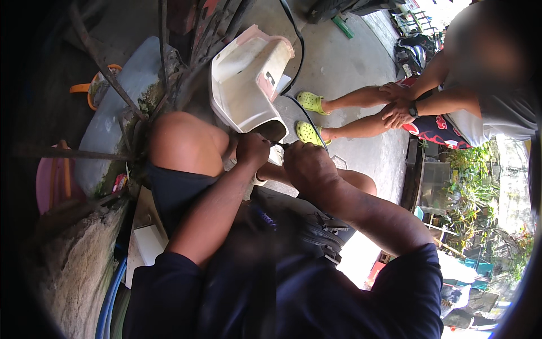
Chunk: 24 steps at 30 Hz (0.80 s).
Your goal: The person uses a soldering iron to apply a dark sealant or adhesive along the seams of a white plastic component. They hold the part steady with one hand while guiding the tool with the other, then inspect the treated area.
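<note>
My left hand is closed just beyond my left knee, beside a dark, rounded object whose kind I cannot make out. Close to its right, my right hand makes a fist with the knuckles up. A small dark piece shows between the two hands, and the fingers hide most of it. From the top, a black cable runs down and passes behind my right hand; whether I grip it is hidden. Just past my hands is a white plastic piece like a moulded seat, with pinkish, worn edges.
A person in green clogs sits at the right, hands crossed near the knees. Thin rusty bars rise at the left near a bluish-grey slab. An orange-handled container and a pink basin stand farther left. Blue hoses lie lower left.
</note>
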Tool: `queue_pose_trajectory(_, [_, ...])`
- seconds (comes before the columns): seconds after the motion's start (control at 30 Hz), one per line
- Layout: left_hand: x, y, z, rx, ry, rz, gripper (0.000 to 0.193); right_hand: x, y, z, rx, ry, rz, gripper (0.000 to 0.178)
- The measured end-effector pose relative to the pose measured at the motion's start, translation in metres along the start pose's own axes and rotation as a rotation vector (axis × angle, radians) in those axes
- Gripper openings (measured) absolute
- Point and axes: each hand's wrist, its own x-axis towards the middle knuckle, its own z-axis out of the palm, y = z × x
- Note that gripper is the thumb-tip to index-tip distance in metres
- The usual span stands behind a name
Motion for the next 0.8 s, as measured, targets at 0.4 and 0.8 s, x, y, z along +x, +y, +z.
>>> queue_pose_trajectory(0.4, [0.0,0.003,0.001,0.027,-0.013,0.007,0.03,-0.001,-0.001,-0.004,-0.02,0.045,-0.035,0.015])
queue_pose_trajectory(0.8, [0.003,0.003,0.004,0.112,0.053,0.039,0.029,-0.001,0.003,-0.008,-0.079,0.037,-0.063,0.024])
